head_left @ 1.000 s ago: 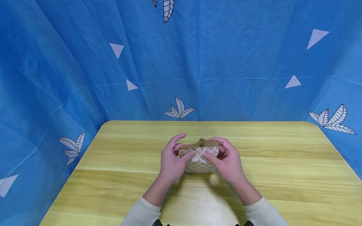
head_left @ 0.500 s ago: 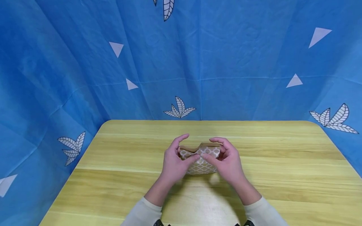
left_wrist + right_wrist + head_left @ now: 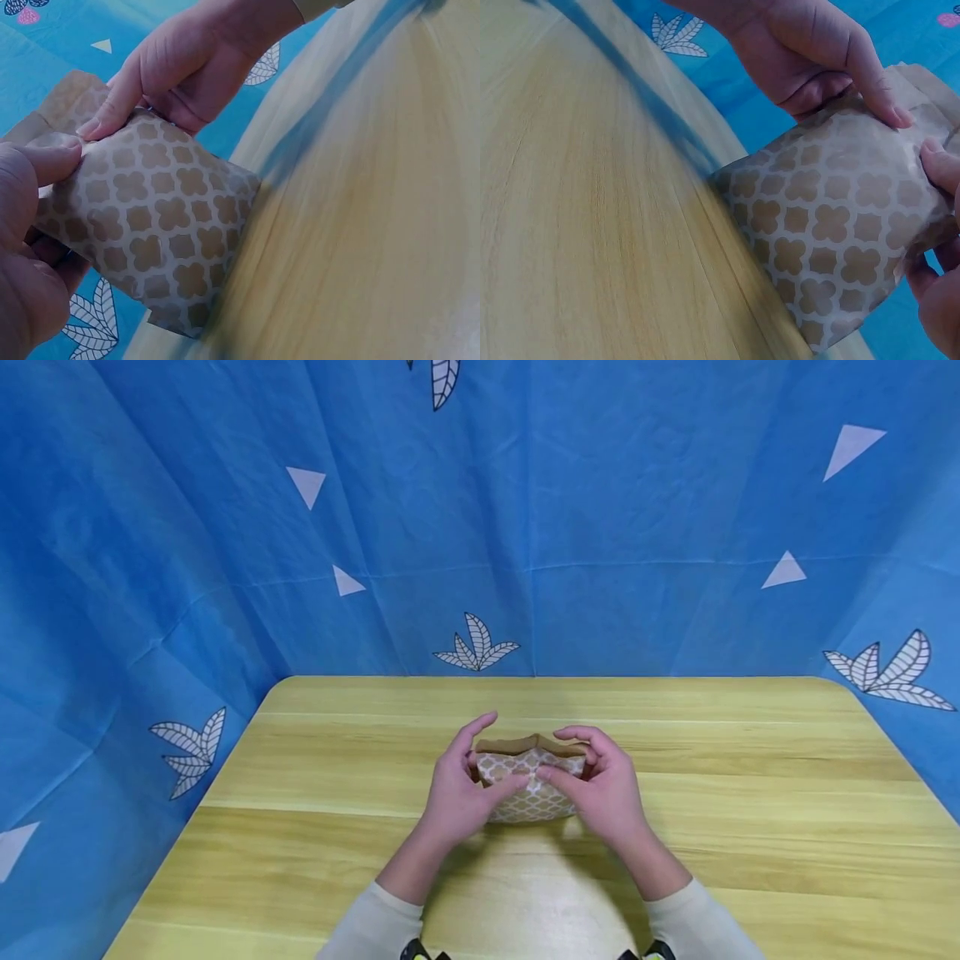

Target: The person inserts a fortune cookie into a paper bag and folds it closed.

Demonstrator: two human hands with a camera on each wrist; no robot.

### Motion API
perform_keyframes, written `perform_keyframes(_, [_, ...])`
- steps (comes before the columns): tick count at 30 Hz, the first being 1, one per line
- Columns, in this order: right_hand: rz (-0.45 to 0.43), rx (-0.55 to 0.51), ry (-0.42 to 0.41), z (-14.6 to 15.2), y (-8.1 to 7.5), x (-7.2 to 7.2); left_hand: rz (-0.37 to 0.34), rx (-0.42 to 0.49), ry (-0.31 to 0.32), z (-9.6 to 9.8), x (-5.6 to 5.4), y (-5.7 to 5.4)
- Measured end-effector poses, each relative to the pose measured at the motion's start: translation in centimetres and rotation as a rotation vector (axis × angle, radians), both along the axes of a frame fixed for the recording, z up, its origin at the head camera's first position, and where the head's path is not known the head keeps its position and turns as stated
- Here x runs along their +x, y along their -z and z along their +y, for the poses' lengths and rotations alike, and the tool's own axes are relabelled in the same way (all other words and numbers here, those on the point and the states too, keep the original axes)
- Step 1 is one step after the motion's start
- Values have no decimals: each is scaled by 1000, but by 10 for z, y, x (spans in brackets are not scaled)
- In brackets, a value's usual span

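A brown paper bag with a white lattice print stands on the table between both hands, its mouth upward and partly spread. My left hand grips its left side, thumb on the front near the rim and other fingers behind. On the right side my right hand holds the bag the same way. The two thumbs nearly meet at the middle of the front panel. In the left wrist view the printed paper bag shows creases near the thumbs. Its inside is hidden in the wrist views.
The light wooden table extends to both sides of the hands. A blue curtain with leaf and triangle prints hangs behind the table's far edge and along its left side.
My left thumb has slid right along the bag's front, closer to the right thumb. The rim dipped on the left half a second ago and now stands wider apart. Both hands keep their hold.
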State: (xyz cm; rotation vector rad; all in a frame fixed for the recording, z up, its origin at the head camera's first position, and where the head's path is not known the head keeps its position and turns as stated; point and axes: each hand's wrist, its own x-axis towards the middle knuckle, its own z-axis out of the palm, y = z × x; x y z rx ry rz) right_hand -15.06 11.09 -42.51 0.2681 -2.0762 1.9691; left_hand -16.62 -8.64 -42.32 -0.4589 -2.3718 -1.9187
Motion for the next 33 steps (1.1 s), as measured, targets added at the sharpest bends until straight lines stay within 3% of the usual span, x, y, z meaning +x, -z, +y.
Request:
perform_keyframes(4, [31, -27, -29, 2, 11, -6, -5, -21, 4, 0, 1, 1])
perform_keyframes(10, [56, -62, -127, 3, 12, -6, -24, -33, -34, 2, -1, -1])
perform_keyframes(16, [-24, 6, -47, 0, 11, -6, -34, 22, -17, 3, 0, -2])
perform_keyframes(20, [7, 16, -10, 0, 14, -8, -23, 35, -3, 2, 1, 0])
perform_keyframes(24, [35, -1, -24, 0, 16, -8, -10, 43, 12, 1, 1, 2])
perform_keyframes(29, [19, -1, -51, 4, 15, -6, -15, -8, -35, 1, 2, 2])
perform_keyframes(33, [-4, -2, -127, 9, 13, -5, -45, -29, -75, 1, 1, 2])
